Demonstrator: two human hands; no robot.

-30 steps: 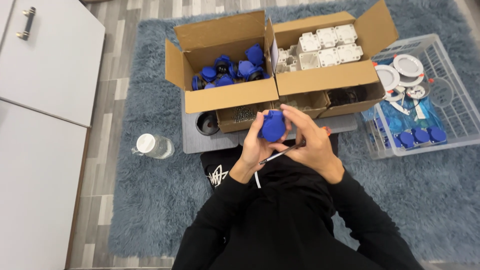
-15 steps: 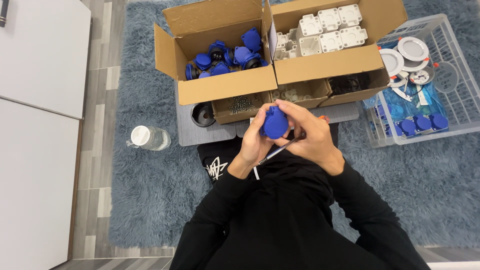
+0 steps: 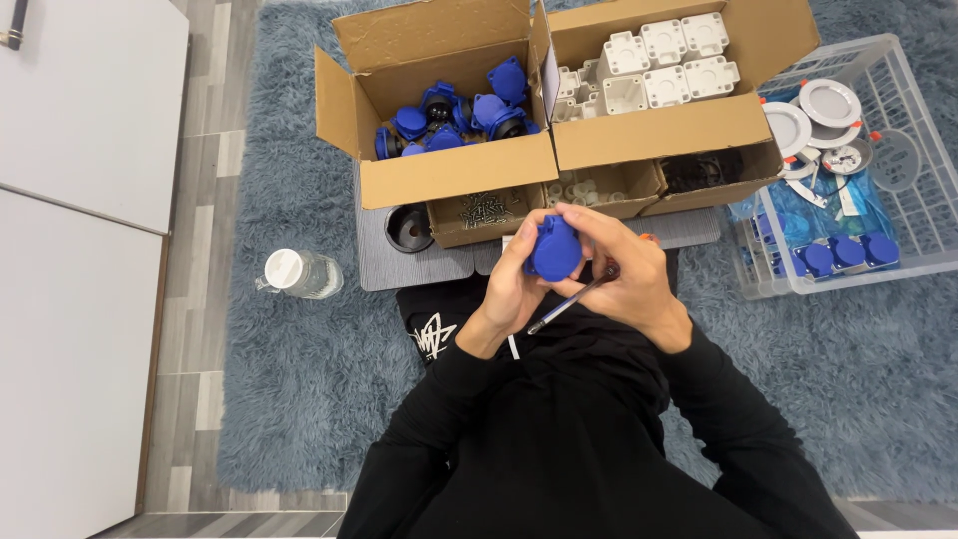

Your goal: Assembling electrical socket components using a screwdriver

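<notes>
A blue plastic socket part (image 3: 555, 248) is held up in front of me over my lap. My left hand (image 3: 512, 289) grips it from the left and below. My right hand (image 3: 627, 271) closes around it from the right and also holds a thin screwdriver (image 3: 571, 300), whose shaft points down-left under the part. Both arms are in black sleeves.
An open cardboard box (image 3: 449, 180) with several blue socket parts lies ahead, a second box (image 3: 659, 135) with white housings beside it. Small trays of screws (image 3: 485, 210) sit below. A white crate (image 3: 898, 255) stands at right, a plastic bottle (image 3: 297, 272) at left on the blue rug.
My view has shifted, so the boxes sit higher and further right in frame. Both hands stay on the blue part with little change in grip.
</notes>
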